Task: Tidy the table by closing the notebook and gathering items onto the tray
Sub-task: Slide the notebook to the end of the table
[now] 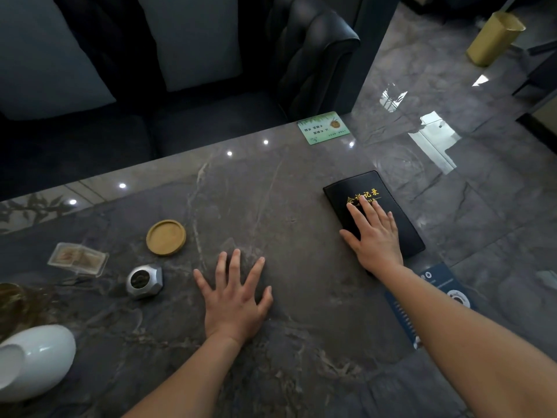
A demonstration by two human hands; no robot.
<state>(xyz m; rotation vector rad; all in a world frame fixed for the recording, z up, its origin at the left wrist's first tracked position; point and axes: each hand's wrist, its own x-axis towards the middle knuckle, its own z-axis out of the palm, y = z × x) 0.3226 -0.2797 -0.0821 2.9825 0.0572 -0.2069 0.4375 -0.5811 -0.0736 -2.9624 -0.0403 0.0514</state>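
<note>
Dark grey marbled table point(271, 206), glossy, dotted with reflected ceiling lights. Beyond its far edge, a dark sofa point(180, 95) with pale cushions; polished stone floor point(452, 70) to the right, with a yellowish cylinder point(494, 37), possibly a bin. Black notebook point(361, 191) closed, flat on the table at right, gold lettering on the cover. Right hand point(375, 233) open, pressed flat on the notebook, gripping nothing. Left hand point(233, 292) open, fingers spread, flat on bare table, empty. Left of it: round wooden coaster point(166, 237), metal faceted container point(144, 280), clear plastic packet point(77, 258), white ceramic dish point(39, 357) at the near-left corner. Green card point(323, 127) at the far edge. Blue booklet point(440, 285) partly under the right forearm.
</note>
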